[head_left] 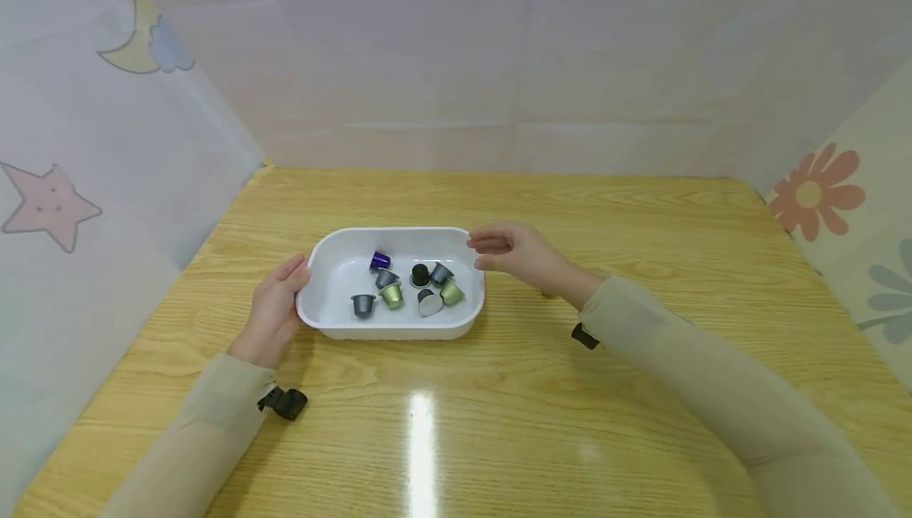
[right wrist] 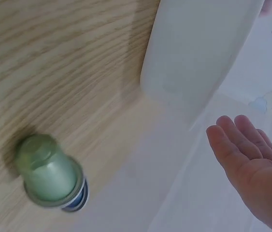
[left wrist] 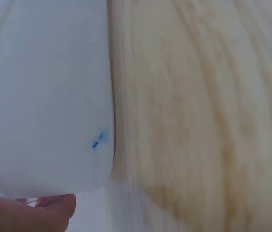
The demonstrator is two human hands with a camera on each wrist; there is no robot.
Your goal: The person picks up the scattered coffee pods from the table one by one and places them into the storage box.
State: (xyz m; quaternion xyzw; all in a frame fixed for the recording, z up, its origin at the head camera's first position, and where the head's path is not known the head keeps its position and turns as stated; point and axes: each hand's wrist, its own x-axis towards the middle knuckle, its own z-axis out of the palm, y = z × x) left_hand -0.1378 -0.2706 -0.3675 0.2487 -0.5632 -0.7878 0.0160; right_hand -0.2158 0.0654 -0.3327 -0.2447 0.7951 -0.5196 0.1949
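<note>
A white oblong plastic tray (head_left: 329, 296) with rounded corners stands on the table, with several coffee capsules inside. They include a purple one (head_left: 381, 261), a dark grey one (head_left: 363, 306), a light green one (head_left: 392, 295) and a black one (head_left: 420, 274). My left hand (head_left: 271, 308) grips the tray's left end at the rim; part of its fingers is hidden. At the right end, my right hand (head_left: 520, 253) hovers beside the rim with fingers loosely extended and nothing held. The right wrist view shows it apart from the tray, palm visible.
On the wooden table (head_left: 570, 439), a green coffee capsule (right wrist: 49, 169) stands beside a blue one (right wrist: 78, 198); the right forearm mostly hides them from the head view. Printed cloth sheets (head_left: 427, 66) hang behind and at both sides of the table.
</note>
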